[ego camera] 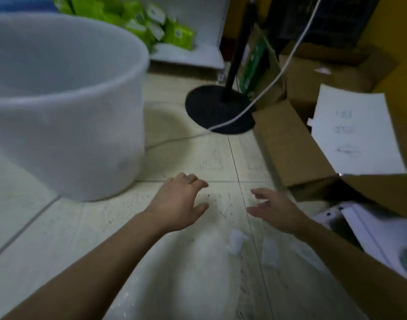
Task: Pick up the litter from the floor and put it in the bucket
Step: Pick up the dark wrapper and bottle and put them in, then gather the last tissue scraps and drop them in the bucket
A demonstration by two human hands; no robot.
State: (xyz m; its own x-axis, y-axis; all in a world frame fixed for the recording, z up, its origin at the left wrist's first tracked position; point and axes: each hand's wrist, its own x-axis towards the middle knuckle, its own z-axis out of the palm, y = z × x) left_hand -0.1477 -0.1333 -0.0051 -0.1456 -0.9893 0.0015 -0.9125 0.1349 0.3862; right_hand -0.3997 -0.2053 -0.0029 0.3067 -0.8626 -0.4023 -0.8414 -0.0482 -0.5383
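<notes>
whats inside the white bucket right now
Only the blurred upper inner wall of the white bucket shows, with no litter visible on it. The bucket's near wall covers the bottom, so whether anything lies there cannot be told.

Bucket (66, 125), upper left: 1. Litter scraps (236, 241), lower centre: 2 clear. Black stand base (205, 105): 1. Paper sheet (355, 132), right: 1.

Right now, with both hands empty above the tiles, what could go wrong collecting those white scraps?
The crumpled white scraps lie nearer you than your left hand and right hand, so reaching forward may miss them. The thin white cable trails across the floor beside the translucent white bucket; an arm could snag it.
</notes>
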